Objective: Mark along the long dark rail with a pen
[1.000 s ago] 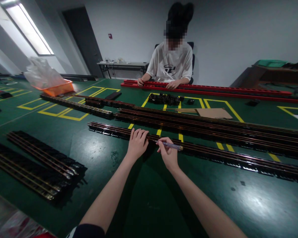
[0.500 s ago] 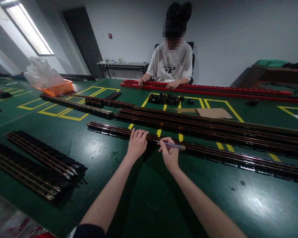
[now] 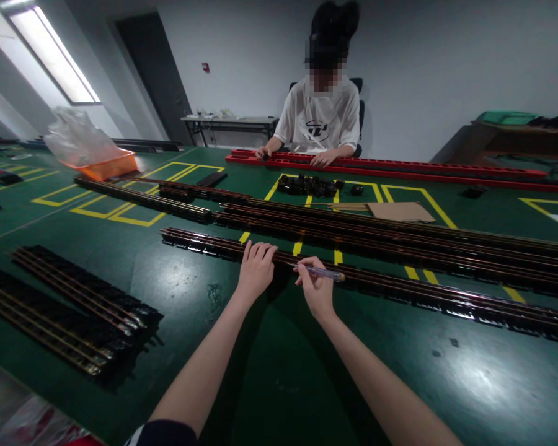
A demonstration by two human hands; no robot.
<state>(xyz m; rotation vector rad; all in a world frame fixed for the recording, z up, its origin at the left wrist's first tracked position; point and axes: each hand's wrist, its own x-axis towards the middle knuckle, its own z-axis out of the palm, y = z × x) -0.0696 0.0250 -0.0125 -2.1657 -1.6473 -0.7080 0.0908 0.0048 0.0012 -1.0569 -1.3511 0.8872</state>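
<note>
Two short black strips with copper-coloured rods [image 3: 81,286] lie at near left on the glossy green tabletop [image 3: 283,396]. Right hand [image 3: 317,288]: fingers pinched around a slim, translucent purplish pen-like tool [image 3: 325,272], tip pointing left at the strip. Left hand [image 3: 255,272]: fingers laid on the long black strip with thin metallic rods [image 3: 381,280]; can't tell if gripping. That strip runs across the table in front of both hands. Just beyond it, a wider black-and-copper bundle [image 3: 390,241]; then flat brown cardboard [image 3: 400,212], piled small black pieces [image 3: 309,186]. Farther, a seated person in white T-shirt [image 3: 318,118], both hands at a long red rack [image 3: 400,168].
</note>
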